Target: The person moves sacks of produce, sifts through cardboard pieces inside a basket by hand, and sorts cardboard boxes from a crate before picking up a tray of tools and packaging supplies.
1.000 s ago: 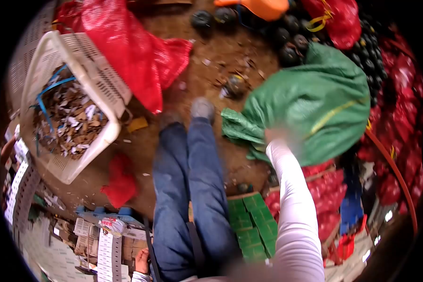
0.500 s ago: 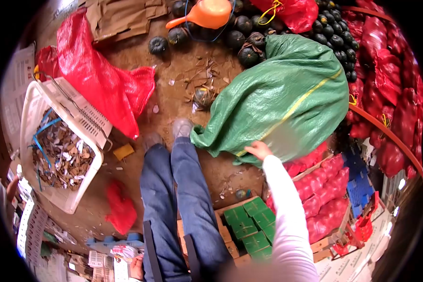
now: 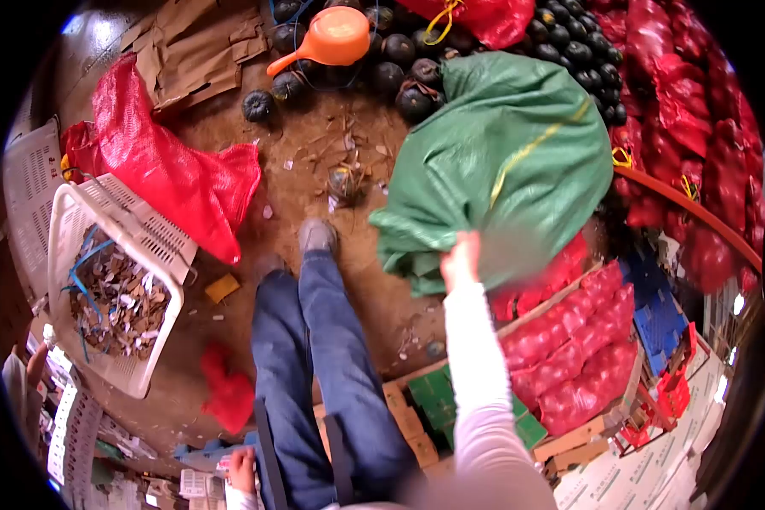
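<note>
My right hand (image 3: 461,259) is closed on a fold of the large green woven sack (image 3: 527,144), near its lower edge. The sack lies bunched on the brown floor, with a yellow stripe across it and a blurred patch beside my hand. Low at the left of my legs is my left hand (image 3: 241,467), with its fingers curled; whatever may be in them is too small to make out. A round squash (image 3: 343,183) sits on the floor to the left of the sack, among dry scraps.
Dark green squashes (image 3: 388,76) and an orange scoop (image 3: 336,36) lie at the back. Left are a red mesh sack (image 3: 178,157) and a white crate (image 3: 174,319) of scraps. Filled red net bags (image 3: 569,340) and green boxes (image 3: 433,395) stand at the lower right.
My right hand has gone from touching the sack's edge to gripping its cloth, which is now pulled into folds. The left hand has risen slightly. The view has shifted a little.
</note>
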### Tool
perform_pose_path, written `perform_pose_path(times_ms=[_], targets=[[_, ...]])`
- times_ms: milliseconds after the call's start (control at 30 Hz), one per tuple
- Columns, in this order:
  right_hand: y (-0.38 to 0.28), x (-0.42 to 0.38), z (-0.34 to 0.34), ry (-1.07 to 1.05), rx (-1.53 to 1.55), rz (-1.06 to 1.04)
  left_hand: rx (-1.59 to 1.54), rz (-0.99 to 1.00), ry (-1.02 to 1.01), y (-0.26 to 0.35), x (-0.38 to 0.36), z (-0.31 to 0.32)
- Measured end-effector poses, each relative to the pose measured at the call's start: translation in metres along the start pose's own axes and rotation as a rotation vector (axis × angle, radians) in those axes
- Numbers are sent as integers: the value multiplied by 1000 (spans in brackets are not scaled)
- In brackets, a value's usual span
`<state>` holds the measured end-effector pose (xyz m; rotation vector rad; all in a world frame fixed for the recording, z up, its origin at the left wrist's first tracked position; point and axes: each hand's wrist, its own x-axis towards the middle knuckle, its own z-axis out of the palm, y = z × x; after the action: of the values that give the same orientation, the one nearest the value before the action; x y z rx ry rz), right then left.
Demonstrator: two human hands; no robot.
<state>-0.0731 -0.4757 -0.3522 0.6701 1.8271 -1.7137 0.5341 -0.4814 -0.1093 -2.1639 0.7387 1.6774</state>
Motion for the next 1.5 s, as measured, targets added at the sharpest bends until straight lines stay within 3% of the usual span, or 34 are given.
perform_pose_path(times_ms=[33,100,167,200,233,333,467,533,567,633,767,867,900,967,1033,1100,1133,1167,1233,1333,1467,1500], targets=[[-48,-9,-14,-149,-30,12,101,153,-28,5,8,0],[-158,-85,8,-88,-326,-115,68,292,-63,63,20,25],[-246,-142,9,-248,-173,-170,132,632,-215,135,21,60],[-291,-170,9,-331,-94,-188,131,702,-256,146,36,79],[-329,-173,-5,-348,-70,-93,154,809,-280,186,22,113],[-407,-233,-19,-446,-107,-209,514,1342,-366,302,-74,219],[-457,-264,-28,-590,-222,-250,377,1784,-519,365,-211,358],[-468,-262,-34,-697,-159,-285,345,1792,-605,396,-257,393],[-474,-260,-45,-755,-100,-300,70,1668,-832,406,-287,399],[-484,-274,-78,-769,90,-434,310,1876,-691,425,-317,409],[-416,-283,-165,-456,-482,-798,526,1904,-557,410,-376,425],[-317,-235,-202,-67,-777,-980,348,1962,-539,403,-409,442],[-295,-211,-215,65,-857,-923,278,2015,-534,404,-420,446],[-289,-182,-248,60,-387,-563,332,2254,-215,413,-434,436],[-345,-201,-267,175,-203,-573,217,2095,-381,420,-427,432],[-387,-196,-298,169,101,-829,20,1555,-784,404,-441,424],[-420,-218,-297,220,160,-845,22,1552,-774,401,-439,419],[-453,-239,-298,271,217,-862,70,1682,-659,400,-433,417],[-489,-250,-316,177,239,-974,61,1763,-488,386,-444,411],[-523,-281,-312,41,152,-1037,72,1687,-503,379,-442,394],[-563,-313,-290,-49,107,-1137,102,1816,-660,375,-453,372],[-574,-319,-286,-48,97,-1151,122,1900,-576,375,-457,370]])
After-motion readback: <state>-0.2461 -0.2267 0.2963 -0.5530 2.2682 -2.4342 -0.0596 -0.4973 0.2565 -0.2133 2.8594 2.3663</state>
